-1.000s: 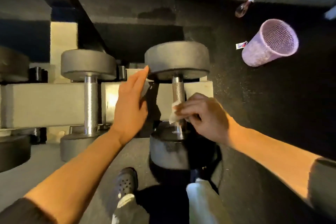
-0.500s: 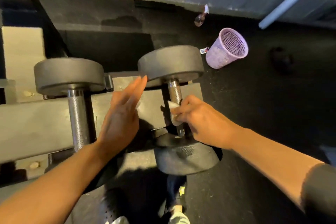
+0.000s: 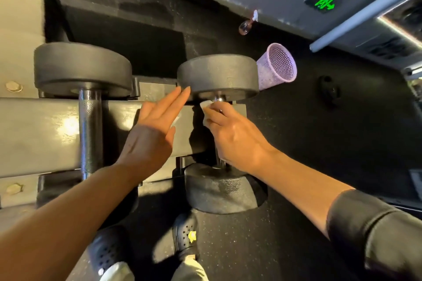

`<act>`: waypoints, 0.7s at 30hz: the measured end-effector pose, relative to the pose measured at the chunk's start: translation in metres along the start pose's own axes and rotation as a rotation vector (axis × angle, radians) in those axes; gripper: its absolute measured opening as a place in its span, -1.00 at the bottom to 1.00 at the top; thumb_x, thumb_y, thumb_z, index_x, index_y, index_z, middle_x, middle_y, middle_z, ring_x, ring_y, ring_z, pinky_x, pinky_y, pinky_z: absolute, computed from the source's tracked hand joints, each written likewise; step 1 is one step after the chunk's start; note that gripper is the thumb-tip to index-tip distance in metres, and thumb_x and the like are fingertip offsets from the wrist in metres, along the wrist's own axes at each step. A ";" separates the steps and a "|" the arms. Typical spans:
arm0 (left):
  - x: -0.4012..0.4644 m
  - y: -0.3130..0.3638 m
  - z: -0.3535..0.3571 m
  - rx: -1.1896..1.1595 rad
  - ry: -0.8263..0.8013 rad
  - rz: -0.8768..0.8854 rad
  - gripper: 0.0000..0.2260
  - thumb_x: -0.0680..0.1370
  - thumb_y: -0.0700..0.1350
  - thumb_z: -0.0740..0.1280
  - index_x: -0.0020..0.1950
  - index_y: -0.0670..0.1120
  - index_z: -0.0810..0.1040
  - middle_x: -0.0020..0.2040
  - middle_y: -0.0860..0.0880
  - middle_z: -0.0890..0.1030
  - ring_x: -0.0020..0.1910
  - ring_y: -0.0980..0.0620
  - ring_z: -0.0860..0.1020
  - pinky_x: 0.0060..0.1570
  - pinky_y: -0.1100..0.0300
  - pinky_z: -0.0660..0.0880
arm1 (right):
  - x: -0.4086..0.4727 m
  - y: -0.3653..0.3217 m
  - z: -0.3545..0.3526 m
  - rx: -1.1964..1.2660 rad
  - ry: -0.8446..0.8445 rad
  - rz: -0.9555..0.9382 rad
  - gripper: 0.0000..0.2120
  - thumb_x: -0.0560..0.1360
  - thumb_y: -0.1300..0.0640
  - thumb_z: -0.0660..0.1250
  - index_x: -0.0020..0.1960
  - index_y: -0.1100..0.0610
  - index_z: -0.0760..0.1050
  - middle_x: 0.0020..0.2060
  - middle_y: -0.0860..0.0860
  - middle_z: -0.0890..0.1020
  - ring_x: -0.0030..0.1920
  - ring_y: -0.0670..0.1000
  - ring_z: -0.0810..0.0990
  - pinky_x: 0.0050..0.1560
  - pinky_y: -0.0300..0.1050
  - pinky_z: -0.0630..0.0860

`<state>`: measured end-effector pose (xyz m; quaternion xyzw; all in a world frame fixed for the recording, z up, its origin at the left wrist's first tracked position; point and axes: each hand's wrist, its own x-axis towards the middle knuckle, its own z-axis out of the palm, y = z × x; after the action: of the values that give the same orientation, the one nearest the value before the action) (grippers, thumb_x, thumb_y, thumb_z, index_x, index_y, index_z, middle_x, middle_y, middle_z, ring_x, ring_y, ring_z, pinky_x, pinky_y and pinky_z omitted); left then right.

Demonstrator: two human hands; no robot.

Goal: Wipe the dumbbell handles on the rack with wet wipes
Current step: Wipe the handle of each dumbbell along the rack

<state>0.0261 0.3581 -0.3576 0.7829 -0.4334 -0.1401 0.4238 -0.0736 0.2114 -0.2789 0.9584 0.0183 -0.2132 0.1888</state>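
At the left of the frame a dumbbell (image 3: 84, 89) lies across the grey rack (image 3: 41, 130), its knurled handle (image 3: 90, 130) bare and in nobody's hand. Toward the centre, the left hand (image 3: 151, 134) is held flat with its fingers straight and together; its fingertips reach the edge of the far head of the right-hand dumbbell (image 3: 218, 77), though whether they press on it or hover just beside it cannot be told. Right of centre, the right hand (image 3: 235, 137) has its grip curled round that dumbbell's handle (image 3: 219, 99), pinching a white wet wipe (image 3: 205, 107) against the metal at the far end of the bar, just under the upper head; most of the bar is hidden beneath the hand. The near head of this dumbbell sits low in the frame, above two dark shoes (image 3: 185, 232) on the black floor. In the upper right a lilac mesh basket (image 3: 277, 66) lies tipped on its side, well apart from the rack. The step in hand appears to be the wiping of the right-hand dumbbell's handle, with the wipe at the far limit of its stroke. The next move would call for drawing the wipe back along the bar toward the near head, then carrying it across to the bare handle at the left.
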 end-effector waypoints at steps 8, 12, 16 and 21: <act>-0.001 0.000 -0.002 -0.006 -0.030 -0.013 -0.20 0.48 -0.43 0.30 0.51 0.11 -0.04 0.53 0.07 0.11 0.35 -0.10 0.29 0.12 0.25 0.25 | -0.014 -0.003 -0.002 0.055 -0.111 0.032 -0.67 0.49 0.19 0.11 0.12 0.25 0.56 0.10 0.12 0.55 0.14 0.10 0.44 0.22 0.00 0.29; -0.002 0.000 -0.004 -0.068 -0.063 -0.031 -0.24 0.53 -0.40 0.23 0.52 0.15 -0.06 0.45 0.23 -0.04 0.43 -0.03 0.19 0.18 0.31 0.14 | -0.021 -0.005 -0.004 0.242 -0.135 -0.007 -0.68 0.51 0.26 0.09 0.16 0.23 0.53 0.15 0.09 0.49 0.12 0.09 0.42 0.21 -0.14 0.29; -0.003 0.001 -0.006 -0.110 -0.076 -0.068 -0.23 0.56 -0.38 0.18 0.49 0.24 -0.13 0.44 0.31 -0.06 0.37 0.07 0.14 0.12 0.35 0.13 | -0.028 -0.001 0.004 0.518 -0.168 0.007 -0.68 0.47 0.35 0.30 0.16 0.12 0.60 0.18 -0.03 0.56 0.18 -0.08 0.35 0.11 -0.52 0.21; -0.003 0.000 -0.006 -0.117 -0.099 -0.075 -0.24 0.57 -0.36 0.16 0.49 0.26 -0.16 0.53 0.22 -0.02 0.26 0.10 0.16 0.02 0.34 0.19 | -0.029 0.005 -0.009 0.675 0.121 0.054 -0.77 0.43 0.38 0.37 0.02 0.17 0.66 0.00 0.03 0.66 0.07 -0.09 0.45 0.11 -0.32 0.39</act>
<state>0.0278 0.3640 -0.3541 0.7647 -0.4152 -0.2195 0.4412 -0.0959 0.2117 -0.2577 0.9779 -0.0676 -0.1451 -0.1347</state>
